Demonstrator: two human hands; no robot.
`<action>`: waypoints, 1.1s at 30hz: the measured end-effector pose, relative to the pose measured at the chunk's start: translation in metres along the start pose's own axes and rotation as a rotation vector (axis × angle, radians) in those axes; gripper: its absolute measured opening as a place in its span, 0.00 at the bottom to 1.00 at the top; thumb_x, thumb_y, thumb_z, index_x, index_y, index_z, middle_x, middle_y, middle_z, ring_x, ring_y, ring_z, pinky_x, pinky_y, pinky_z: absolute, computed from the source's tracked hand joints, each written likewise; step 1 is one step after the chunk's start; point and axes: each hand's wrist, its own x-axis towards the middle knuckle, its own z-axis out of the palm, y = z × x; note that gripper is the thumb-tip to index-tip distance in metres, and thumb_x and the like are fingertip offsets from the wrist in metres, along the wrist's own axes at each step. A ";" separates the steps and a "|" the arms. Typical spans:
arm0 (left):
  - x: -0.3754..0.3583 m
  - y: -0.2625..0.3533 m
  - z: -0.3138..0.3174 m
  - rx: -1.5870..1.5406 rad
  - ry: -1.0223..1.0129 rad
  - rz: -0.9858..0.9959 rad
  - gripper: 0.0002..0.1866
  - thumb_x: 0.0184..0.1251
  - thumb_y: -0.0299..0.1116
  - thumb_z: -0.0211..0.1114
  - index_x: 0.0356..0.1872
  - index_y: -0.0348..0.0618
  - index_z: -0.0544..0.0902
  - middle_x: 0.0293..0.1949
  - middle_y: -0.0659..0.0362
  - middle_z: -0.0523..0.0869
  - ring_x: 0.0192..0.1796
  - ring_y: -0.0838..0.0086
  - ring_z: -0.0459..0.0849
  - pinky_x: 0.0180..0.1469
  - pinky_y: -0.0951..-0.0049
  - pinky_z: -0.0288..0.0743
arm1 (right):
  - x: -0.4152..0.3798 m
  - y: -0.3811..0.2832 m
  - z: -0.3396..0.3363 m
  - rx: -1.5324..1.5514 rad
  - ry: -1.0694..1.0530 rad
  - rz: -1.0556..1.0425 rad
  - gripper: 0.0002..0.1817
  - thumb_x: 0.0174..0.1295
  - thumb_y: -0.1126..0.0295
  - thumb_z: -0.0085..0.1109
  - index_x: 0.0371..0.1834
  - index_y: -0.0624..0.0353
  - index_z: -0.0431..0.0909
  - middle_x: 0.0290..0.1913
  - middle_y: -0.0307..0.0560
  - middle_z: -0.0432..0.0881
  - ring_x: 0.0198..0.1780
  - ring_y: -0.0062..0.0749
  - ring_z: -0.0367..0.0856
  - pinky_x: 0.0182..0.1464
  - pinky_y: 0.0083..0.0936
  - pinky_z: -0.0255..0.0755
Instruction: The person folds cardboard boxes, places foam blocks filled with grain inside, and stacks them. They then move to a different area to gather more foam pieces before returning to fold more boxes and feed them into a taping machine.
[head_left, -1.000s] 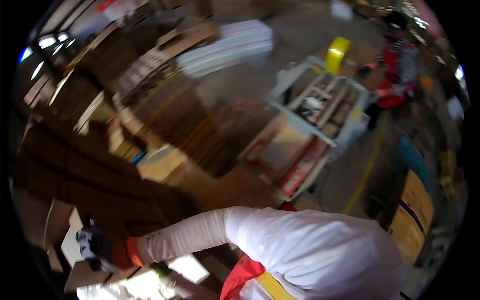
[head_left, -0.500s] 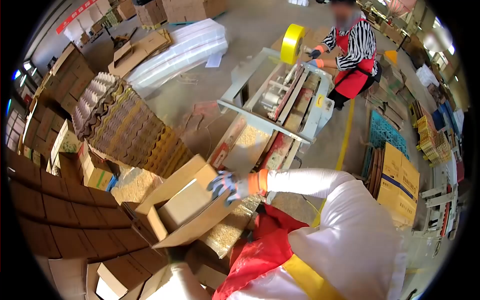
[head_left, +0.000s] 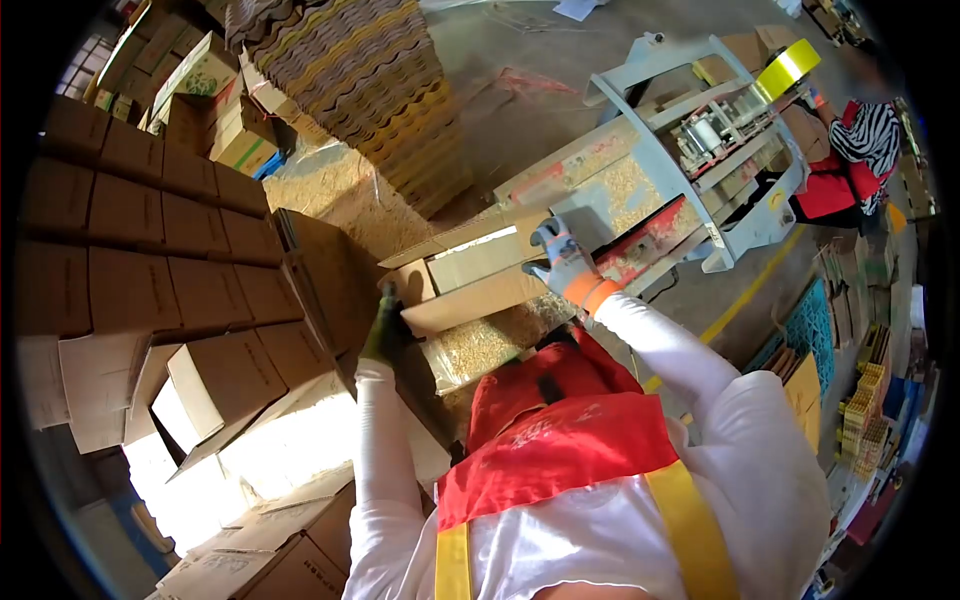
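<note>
An open cardboard box (head_left: 480, 303) with raised flaps lies in front of me, its long sides running toward the machine. My right hand (head_left: 568, 268), in a grey-blue glove with an orange cuff, grips the box's right end, fingers curled over its edge. At the left end, my left hand (head_left: 383, 325) in a dark green glove presses its fingers against the box; part of that grip is in shadow. A pale panel shows inside the box. Under it is a surface strewn with yellowish crumbs (head_left: 480, 350).
Beyond the box stands a carton-taping machine (head_left: 715, 150) with a yellow tape roll (head_left: 790, 68). A co-worker in a striped top (head_left: 868, 140) is behind it. Stacked cartons (head_left: 130, 290) fill my left, more cartons (head_left: 270, 540) lie lower left, and a tall stack of pulp egg trays (head_left: 350, 90) rises ahead.
The box has come down level and turned toward the machine, both hands moving with it. My left hand, mostly hidden before, now shows at the left end. The view has swung left and downward.
</note>
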 end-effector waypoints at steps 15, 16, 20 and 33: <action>0.022 -0.086 0.076 0.305 0.357 0.368 0.28 0.55 0.38 0.76 0.52 0.35 0.75 0.45 0.56 0.83 0.42 0.74 0.81 0.43 0.70 0.77 | -0.012 0.009 0.044 0.046 0.117 -0.227 0.20 0.55 0.56 0.63 0.46 0.57 0.79 0.52 0.51 0.78 0.58 0.49 0.72 0.64 0.43 0.64; 0.024 -0.090 0.095 0.279 0.336 0.507 0.29 0.55 0.39 0.77 0.53 0.35 0.74 0.46 0.55 0.83 0.44 0.73 0.81 0.45 0.71 0.77 | 0.000 0.026 0.040 0.040 0.175 -0.209 0.18 0.54 0.58 0.64 0.43 0.57 0.79 0.49 0.51 0.78 0.55 0.49 0.73 0.62 0.41 0.66; 0.059 -0.107 0.086 0.441 0.152 0.595 0.31 0.57 0.35 0.74 0.58 0.40 0.67 0.51 0.54 0.80 0.49 0.65 0.80 0.55 0.63 0.76 | 0.038 -0.055 0.038 0.073 0.146 -0.286 0.26 0.47 0.59 0.69 0.49 0.58 0.76 0.53 0.53 0.74 0.57 0.51 0.70 0.63 0.42 0.66; -0.088 -0.093 -0.150 -0.280 0.849 0.910 0.35 0.60 0.47 0.67 0.65 0.42 0.66 0.59 0.53 0.77 0.58 0.61 0.76 0.62 0.56 0.71 | 0.067 -0.430 0.055 0.636 0.052 -0.957 0.12 0.59 0.58 0.60 0.45 0.45 0.82 0.52 0.39 0.82 0.65 0.37 0.72 0.67 0.52 0.53</action>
